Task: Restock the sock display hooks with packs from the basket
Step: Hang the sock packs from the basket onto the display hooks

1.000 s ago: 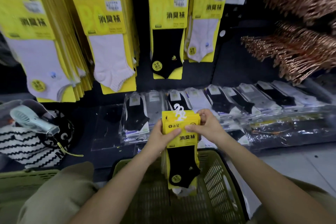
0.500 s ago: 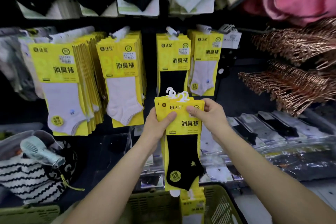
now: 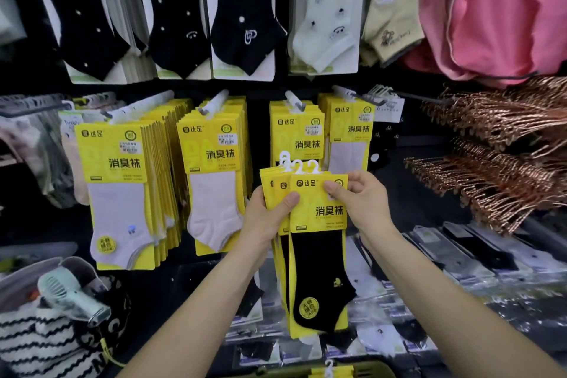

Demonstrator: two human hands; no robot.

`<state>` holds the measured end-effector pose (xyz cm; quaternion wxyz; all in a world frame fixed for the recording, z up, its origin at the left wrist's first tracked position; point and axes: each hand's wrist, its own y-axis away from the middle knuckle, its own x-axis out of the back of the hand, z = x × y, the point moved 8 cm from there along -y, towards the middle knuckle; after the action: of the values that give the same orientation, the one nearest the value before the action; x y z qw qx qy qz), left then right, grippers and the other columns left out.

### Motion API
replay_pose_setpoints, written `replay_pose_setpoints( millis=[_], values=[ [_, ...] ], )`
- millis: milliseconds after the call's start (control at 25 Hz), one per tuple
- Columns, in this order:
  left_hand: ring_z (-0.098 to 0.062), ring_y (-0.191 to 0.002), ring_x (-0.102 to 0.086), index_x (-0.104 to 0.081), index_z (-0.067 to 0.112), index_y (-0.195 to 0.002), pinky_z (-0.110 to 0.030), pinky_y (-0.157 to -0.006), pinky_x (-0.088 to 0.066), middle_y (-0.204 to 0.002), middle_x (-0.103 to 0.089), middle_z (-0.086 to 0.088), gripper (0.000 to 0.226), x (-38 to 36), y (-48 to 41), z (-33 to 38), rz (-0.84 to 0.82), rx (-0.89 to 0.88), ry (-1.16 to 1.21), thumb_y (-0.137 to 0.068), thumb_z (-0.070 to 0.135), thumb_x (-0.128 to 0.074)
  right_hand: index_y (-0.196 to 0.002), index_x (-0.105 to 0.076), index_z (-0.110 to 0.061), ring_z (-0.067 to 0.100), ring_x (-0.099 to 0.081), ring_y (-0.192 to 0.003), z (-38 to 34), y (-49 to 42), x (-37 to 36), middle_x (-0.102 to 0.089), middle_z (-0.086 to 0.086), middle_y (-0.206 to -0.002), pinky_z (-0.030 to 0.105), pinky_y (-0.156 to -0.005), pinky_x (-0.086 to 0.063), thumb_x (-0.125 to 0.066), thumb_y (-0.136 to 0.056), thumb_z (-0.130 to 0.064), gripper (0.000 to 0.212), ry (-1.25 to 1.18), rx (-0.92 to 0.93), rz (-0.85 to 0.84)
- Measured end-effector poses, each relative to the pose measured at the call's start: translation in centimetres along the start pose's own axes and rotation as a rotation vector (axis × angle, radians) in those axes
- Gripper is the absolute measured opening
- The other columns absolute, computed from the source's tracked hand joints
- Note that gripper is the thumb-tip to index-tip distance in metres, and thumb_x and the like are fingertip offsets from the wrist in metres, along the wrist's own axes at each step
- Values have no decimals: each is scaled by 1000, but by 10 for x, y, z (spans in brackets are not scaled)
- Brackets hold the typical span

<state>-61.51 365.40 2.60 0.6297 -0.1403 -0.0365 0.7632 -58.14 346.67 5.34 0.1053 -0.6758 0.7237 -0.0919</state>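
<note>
Both the left hand (image 3: 266, 218) and right hand (image 3: 362, 198) grip yellow sock packs (image 3: 317, 224) at frame centre, before a dark display wall (image 3: 260, 89) of hooks (image 3: 294, 100).

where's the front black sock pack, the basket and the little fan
front black sock pack (image 3: 319, 273): head view, on the black sock's middle
basket (image 3: 374, 371): head view, on its green rim at the bottom edge
handheld fan (image 3: 73, 298): head view, on its pale body
</note>
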Motion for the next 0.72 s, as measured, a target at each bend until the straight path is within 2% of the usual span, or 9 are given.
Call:
replay_pose_setpoints(
  millis=[80,160,240,280,440,520,600,640,720],
  values=[
    [-19,-100,-66,-57,23,-105,-38,-84,-54,-110,-68,-3,51,0,-4,11,13,-37,3,-61,44,-72,-85,-62,-15,10,-69,-67,-13,-4,-4,-72,-2,-73,22,-56,-56,-78,-74,-17,19,5,27,-34],
    [-18,-100,-66,-57,23,-105,-34,-83,-54,-109,-68,0,35,2,-8,23,32,-81,-17,-76,37,-68,-86,-62,-15,7,-68,-65,-24,-8,-8,-72,-4,-74,19,-55,-54,-74,-78,-15,15,8,43,-69],
    [-12,-99,-65,-57,29,-102,-25,-78,-53,-107,-68,6,19,10,-11,36,80,-122,-55,-84,30,-65,-94,-61,-13,6,-67,-68,-32,-13,-12,-71,-4,-80,22,-59,-55,-68,-84,-15,12,-2,46,-80],
    [-10,-101,-63,-56,31,-102,-23,-79,-51,-107,-66,9,18,17,-12,43,109,-139,-74,-85,30,-64,-98,-60,-14,6,-65,-72,-36,-17,-12,-69,-4,-82,24,-62,-54,-64,-88,-16,11,-10,50,-65],
    [-12,-112,-55,-54,27,-114,-21,-85,-44,-113,-61,14,30,51,-12,65,214,-176,-132,-86,35,-62,-110,-53,-15,8,-54,-78,-43,-41,-3,-56,-4,-79,20,-66,-41,-50,-96,-18,15,-5,52,65],
    [-15,-120,-51,-50,22,-124,-30,-97,-44,-123,-59,8,43,64,-11,68,227,-182,-153,-86,38,-62,-118,-51,-9,16,-54,-86,-47,-56,-8,-56,-1,-84,22,-68,-46,-49,-97,-19,24,51,55,79],
    [-19,-126,-47,-43,18,-134,-44,-107,-37,-133,-54,2,59,73,-10,71,233,-182,-175,-84,42,-62,-125,-49,-7,22,-51,-98,-52,-70,-19,-58,6,-98,27,-77,-49,-49,-96,-22,33,111,72,80],
    [-19,-125,-47,-44,18,-134,-46,-108,-36,-132,-54,1,61,76,-9,73,235,-193,-177,-82,44,-62,-126,-48,-7,21,-49,-98,-55,-76,-26,-57,8,-104,30,-81,-46,-50,-96,-23,35,125,81,79],
    [-19,-124,-48,-45,20,-133,-48,-108,-36,-132,-55,2,66,77,-8,76,226,-202,-169,-77,50,-62,-128,-46,-9,18,-48,-95,-58,-84,-40,-56,9,-109,31,-79,-39,-50,-95,-24,36,153,90,67]
  ],
)
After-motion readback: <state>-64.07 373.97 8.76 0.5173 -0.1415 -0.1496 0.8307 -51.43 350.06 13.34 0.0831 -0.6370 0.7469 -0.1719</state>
